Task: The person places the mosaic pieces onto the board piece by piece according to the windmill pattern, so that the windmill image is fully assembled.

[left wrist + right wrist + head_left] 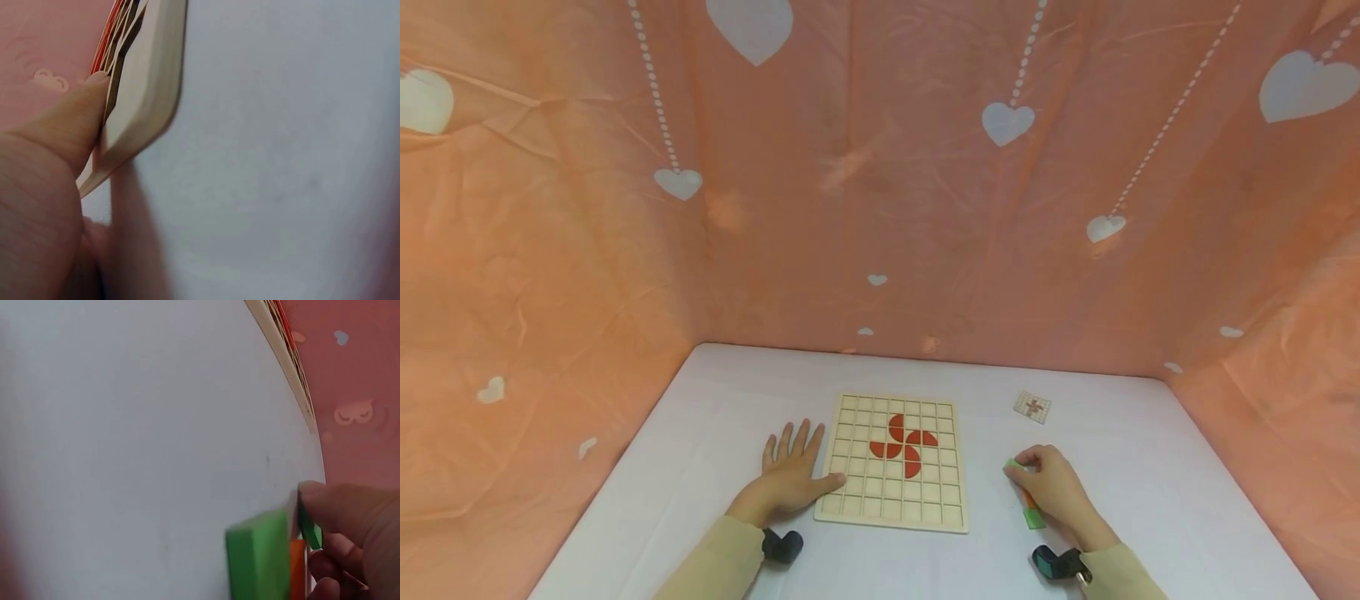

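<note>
My left hand (790,477) lies flat with spread fingers beside a square wooden grid board (891,524), its thumb resting over the board's left edge. Four-armed, a pinwheel of red rounded pieces (912,461) sits in the middle cells. Right of the board, my right hand (1058,487) pinches a small green piece (309,522) between thumb and curled fingers, low over the table. Just below those fingers are an orange piece (1028,498) and another green block (1034,518), partly hidden by the hand in the head view.
A small card (1032,407) printed with a grid and red pinwheel lies behind the right hand. White cloth covers the table (737,375). Orange curtains (925,208) with white hearts enclose its back and sides. Each wrist wears a black camera (782,546).
</note>
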The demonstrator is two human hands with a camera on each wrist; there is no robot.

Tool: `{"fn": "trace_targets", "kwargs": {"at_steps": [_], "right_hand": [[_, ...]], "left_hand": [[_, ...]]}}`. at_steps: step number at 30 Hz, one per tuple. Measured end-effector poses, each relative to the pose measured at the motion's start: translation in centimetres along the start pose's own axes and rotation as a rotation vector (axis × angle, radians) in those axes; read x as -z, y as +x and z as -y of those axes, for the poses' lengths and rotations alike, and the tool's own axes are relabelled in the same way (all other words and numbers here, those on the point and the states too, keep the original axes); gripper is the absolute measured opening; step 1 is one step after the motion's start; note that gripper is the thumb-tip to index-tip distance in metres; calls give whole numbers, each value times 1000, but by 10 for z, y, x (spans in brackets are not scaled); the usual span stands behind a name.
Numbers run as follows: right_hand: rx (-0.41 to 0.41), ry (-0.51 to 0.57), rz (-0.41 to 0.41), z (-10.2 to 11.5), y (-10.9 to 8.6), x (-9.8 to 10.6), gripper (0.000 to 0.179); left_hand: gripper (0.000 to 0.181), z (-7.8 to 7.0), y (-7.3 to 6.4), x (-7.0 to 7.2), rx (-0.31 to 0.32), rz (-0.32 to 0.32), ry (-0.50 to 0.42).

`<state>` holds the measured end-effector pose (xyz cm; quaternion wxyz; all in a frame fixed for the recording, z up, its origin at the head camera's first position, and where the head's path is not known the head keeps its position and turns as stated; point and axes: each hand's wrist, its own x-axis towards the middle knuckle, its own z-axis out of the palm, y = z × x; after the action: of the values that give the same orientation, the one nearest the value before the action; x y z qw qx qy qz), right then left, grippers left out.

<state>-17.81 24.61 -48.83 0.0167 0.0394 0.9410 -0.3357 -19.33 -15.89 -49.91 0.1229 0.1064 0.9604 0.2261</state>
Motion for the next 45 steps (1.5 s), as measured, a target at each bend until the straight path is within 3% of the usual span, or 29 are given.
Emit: {"fn": "trace_targets", "kwargs": {"at_steps": [9,15,21,31,37,45], "right_hand": [[15,-3,6,14,4,-13,15],[75,19,9,41,7,-28,7],[158,117,69,73,8,-52,6],[342,161,153,114,2,-83,4],[361,123,163,122,1,-94,4],[398,75,118,120,4,-96,4]], "left_hand": [[99,3,0,-2,19,-3,0],[99,5,0,-2,22,-2,-3],[99,4,0,-1,30,-2,-9],[102,8,5,-8,25,-11,-9],[102,11,7,-11,6,-33,-13],[101,2,1,-4,11,-22,-10]]}}
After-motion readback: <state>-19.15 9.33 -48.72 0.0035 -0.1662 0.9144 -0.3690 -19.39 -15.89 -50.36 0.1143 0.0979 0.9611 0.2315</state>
